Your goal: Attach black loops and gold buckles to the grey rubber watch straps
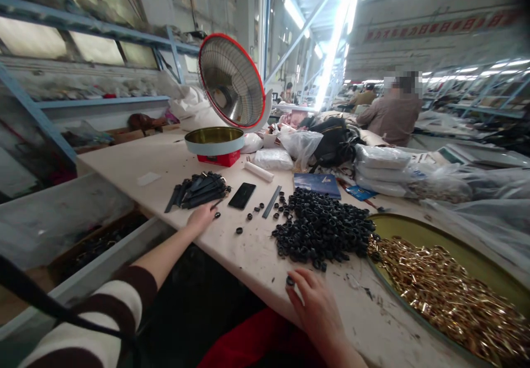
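My left hand (201,219) reaches to the near edge of a pile of black straps (202,190). Its fingers are pinched together by a thin dark piece, too small to make out. A single black loop (217,215) lies right beside those fingertips. Closer to me, my right hand (315,301) is at the table's front edge, with a small black loop (290,282) between thumb and forefinger. Just beyond it spreads a large heap of similar black loops (327,224). A few more lie loose between the heap and the straps.
A phone (242,195), a metal ruler (272,201) and a blue booklet (317,185) lie on the table (244,252). At right is a tray (397,221) of gold-coloured metal pieces (451,296). A round heater (232,80) stands behind a round tin (214,142). Farther back sits a person (393,114).
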A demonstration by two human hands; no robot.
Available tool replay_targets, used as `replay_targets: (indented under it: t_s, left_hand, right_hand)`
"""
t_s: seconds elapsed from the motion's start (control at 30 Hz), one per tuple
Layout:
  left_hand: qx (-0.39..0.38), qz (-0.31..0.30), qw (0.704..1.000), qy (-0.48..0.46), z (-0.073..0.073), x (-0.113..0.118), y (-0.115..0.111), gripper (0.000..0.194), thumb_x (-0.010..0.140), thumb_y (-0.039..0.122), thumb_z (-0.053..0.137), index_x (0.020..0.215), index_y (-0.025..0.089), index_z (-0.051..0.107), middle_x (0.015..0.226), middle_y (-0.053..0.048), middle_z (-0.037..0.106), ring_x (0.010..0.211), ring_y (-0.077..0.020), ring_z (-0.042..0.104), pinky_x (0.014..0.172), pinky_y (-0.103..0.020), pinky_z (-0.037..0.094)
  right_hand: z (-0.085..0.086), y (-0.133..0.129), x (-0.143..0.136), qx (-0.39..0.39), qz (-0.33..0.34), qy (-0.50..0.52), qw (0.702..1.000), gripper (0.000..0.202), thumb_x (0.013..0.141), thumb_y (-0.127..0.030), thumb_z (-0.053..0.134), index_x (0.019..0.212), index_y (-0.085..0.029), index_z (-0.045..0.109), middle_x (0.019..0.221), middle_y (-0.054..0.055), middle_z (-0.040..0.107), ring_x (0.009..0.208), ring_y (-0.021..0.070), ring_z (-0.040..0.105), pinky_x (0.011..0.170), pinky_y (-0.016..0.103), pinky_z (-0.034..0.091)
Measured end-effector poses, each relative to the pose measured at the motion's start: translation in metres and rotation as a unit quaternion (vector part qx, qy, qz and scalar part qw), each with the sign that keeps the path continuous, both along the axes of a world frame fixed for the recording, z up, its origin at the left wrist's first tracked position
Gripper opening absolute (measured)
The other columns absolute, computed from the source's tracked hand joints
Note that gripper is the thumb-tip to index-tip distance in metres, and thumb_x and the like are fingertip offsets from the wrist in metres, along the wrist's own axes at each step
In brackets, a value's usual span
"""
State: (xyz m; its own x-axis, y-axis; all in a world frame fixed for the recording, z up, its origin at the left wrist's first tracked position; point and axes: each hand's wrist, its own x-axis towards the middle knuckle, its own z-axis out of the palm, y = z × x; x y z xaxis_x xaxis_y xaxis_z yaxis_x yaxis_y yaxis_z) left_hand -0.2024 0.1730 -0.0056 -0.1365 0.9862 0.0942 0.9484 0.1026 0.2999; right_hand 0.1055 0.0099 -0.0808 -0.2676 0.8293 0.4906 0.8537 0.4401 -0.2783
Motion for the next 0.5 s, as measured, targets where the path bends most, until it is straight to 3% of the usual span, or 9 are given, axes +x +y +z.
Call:
replay_targets:
  t_s: [0.13,0.23,0.33,0.43,0.5]
  left_hand:
    - [0.0,-0.048,0.998,0.03,-0.037,0.055,-0.005,0.027,0.088,0.032,0.037,0.097,0.015,0.057,0.092,-0.011,0.063,0.084,-0.0229,0.06,0.07,-0.03,0.042]
    - [0.008,-0.1,0.995,0.028,-0.048,0.106,0.001,0.028,0.09,0.034,0.034,0.102,0.017,0.053,0.097,-0.01,0.06,0.086,-0.0205,0.059,0.071,-0.028,0.042]
    - [0.017,-0.128,0.991,0.021,-0.041,0.136,0.01,0.032,0.091,0.036,0.031,0.107,0.017,0.05,0.101,-0.011,0.057,0.088,-0.0205,0.058,0.073,-0.028,0.041]
    - [0.029,-0.156,0.987,0.014,-0.024,0.143,0.007,0.038,0.089,0.043,0.032,0.11,0.017,0.049,0.104,-0.011,0.056,0.093,-0.0221,0.055,0.076,-0.029,0.04]
    - [0.015,-0.2,0.98,-0.01,-0.013,0.142,-0.007,0.04,0.088,0.047,0.033,0.109,0.018,0.051,0.102,-0.009,0.057,0.093,-0.0219,0.054,0.077,-0.029,0.039]
  right_hand:
    - [0.003,0.023,-0.02,-0.05,0.0,-0.067,0.996,0.019,0.078,-0.015,0.056,0.095,-0.021,0.063,0.087,0.007,0.062,0.079,0.0213,0.056,0.071,0.033,0.045]
    - [-0.002,0.029,-0.011,-0.063,-0.021,-0.079,0.995,0.017,0.08,-0.013,0.053,0.093,-0.02,0.063,0.084,0.007,0.061,0.078,0.0202,0.055,0.07,0.032,0.045]
    - [-0.006,0.023,0.007,-0.065,-0.041,-0.072,0.994,0.016,0.08,-0.017,0.054,0.094,-0.019,0.062,0.088,0.007,0.061,0.081,0.0214,0.055,0.073,0.033,0.044]
    - [-0.008,0.014,0.023,-0.067,-0.057,-0.056,0.995,0.017,0.082,-0.019,0.052,0.096,-0.02,0.062,0.089,0.008,0.061,0.082,0.0216,0.055,0.074,0.034,0.044]
    - [-0.011,0.01,0.032,-0.072,-0.059,-0.044,0.995,0.018,0.083,-0.02,0.049,0.097,-0.019,0.061,0.088,0.008,0.061,0.081,0.0212,0.055,0.073,0.034,0.044]
